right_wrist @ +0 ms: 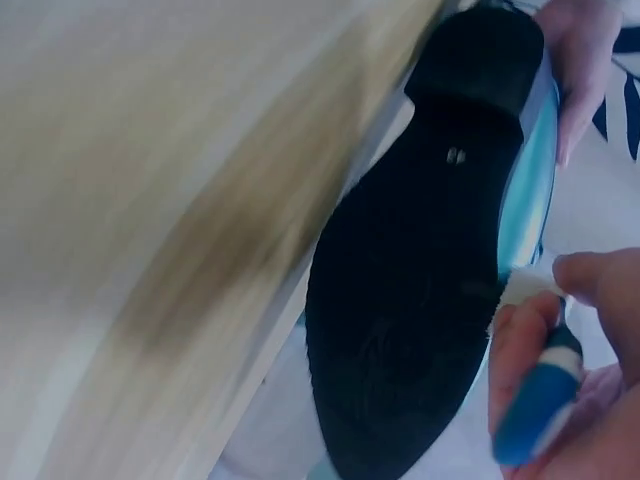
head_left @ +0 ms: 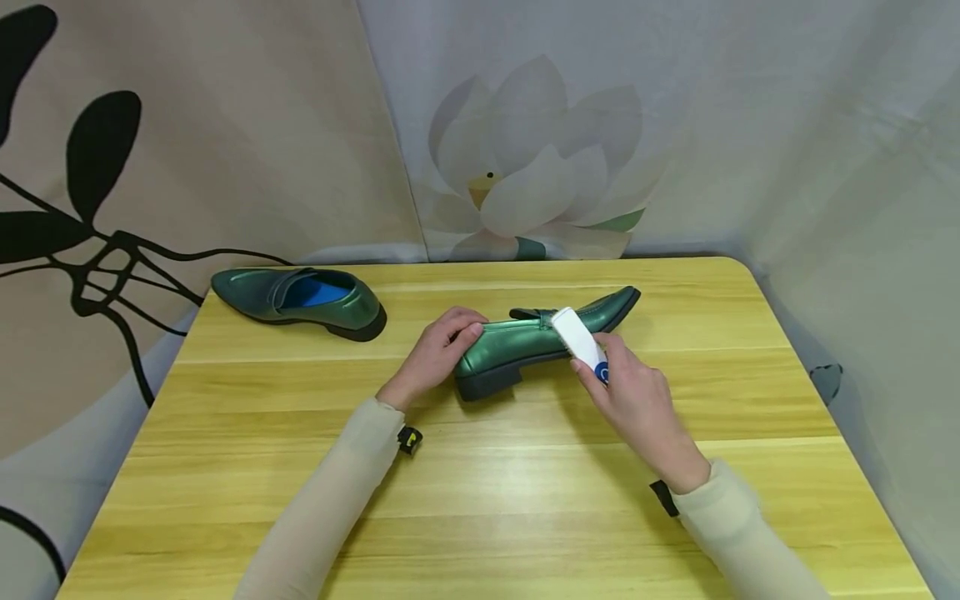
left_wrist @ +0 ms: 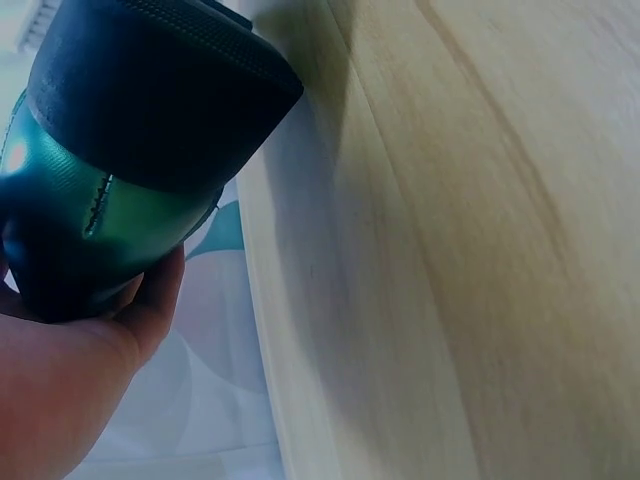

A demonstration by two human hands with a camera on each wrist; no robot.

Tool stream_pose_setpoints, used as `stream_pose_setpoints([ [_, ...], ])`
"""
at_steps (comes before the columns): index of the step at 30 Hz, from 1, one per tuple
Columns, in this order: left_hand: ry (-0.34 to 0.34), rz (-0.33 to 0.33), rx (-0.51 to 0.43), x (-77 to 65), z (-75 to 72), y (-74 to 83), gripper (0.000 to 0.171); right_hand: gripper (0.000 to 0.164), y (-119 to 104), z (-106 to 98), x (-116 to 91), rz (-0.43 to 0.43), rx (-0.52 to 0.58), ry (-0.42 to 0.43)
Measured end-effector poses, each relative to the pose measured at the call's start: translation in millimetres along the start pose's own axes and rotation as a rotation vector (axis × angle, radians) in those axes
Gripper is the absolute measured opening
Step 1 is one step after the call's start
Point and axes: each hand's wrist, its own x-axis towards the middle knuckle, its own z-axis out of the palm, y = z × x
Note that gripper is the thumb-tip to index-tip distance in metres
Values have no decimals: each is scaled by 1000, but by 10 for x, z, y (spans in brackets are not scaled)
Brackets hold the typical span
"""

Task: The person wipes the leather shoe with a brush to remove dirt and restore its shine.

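A shiny green loafer (head_left: 510,343) with a black sole is held on its side-on tilt, toe up to the right, over the table. My left hand (head_left: 438,352) grips it at the heel opening, and the left wrist view shows the thumb and fingers around the back collar below the black heel (left_wrist: 165,95). In my right hand (head_left: 637,396) is a white brush (head_left: 577,337) with a blue end, its bristled side against the front upper near the strap. The right wrist view faces the dark sole (right_wrist: 410,270), with pale bristles (right_wrist: 522,287) beside its edge.
A second green loafer (head_left: 330,308) with a blue insole stands upright at the table's back left, toe pointing left. The wooden table (head_left: 480,517) ends at a back edge close to a hanging cloth (head_left: 300,125) printed with a flower and dark leaves.
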Motion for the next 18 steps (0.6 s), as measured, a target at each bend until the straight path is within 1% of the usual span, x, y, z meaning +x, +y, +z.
stream_pose_setpoints([
  [8, 13, -6, -8, -14, 9, 1, 32, 52, -270, 167, 47, -140, -40, -3],
  [18, 15, 0, -2, -19, 12, 15, 31, 47, -575, 377, 72, -282, -86, -54],
])
